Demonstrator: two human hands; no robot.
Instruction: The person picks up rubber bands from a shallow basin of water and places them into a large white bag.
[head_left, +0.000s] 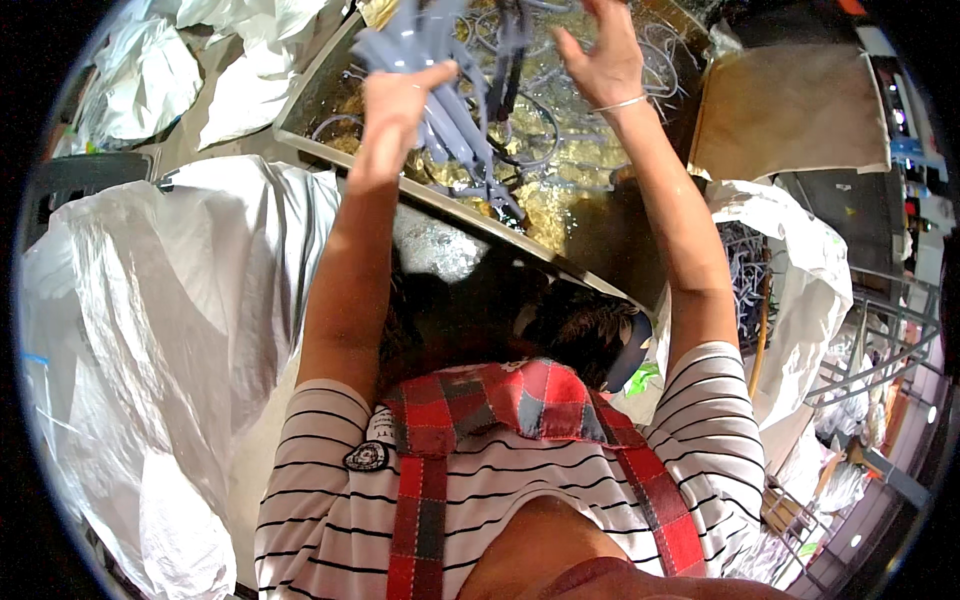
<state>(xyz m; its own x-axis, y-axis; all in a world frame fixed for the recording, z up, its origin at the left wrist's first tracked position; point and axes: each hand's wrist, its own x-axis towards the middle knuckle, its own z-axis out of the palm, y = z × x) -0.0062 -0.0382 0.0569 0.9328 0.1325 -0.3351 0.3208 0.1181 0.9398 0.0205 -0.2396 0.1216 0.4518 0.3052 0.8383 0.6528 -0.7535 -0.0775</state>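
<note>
My left hand (pixel 395 100) is closed around a bundle of long, smooth grey-blue rubbery strips (pixel 450 125). The bundle hangs over a wet metal tub (pixel 520 240), its lower ends near the near rim. Motion blurs its upper part. My right hand (pixel 605 60) is raised over the tub's right part, thumb spread away from the palm. Its fingertips reach the top edge of the picture, and I see nothing in its grasp. Between the hands hangs a dark strip (pixel 510 50). Thin grey loops (pixel 650 70) lie in the yellowish, shiny tub.
White plastic sacks (pixel 180 300) fill the left side, with more white bags (pixel 140 90) at the far left. A brown board-like sheet (pixel 790 110) stands at the right. Below it, an open white sack (pixel 810 290) holds thin grey strips (pixel 743 275). Metal racks (pixel 875 350) stand farther right.
</note>
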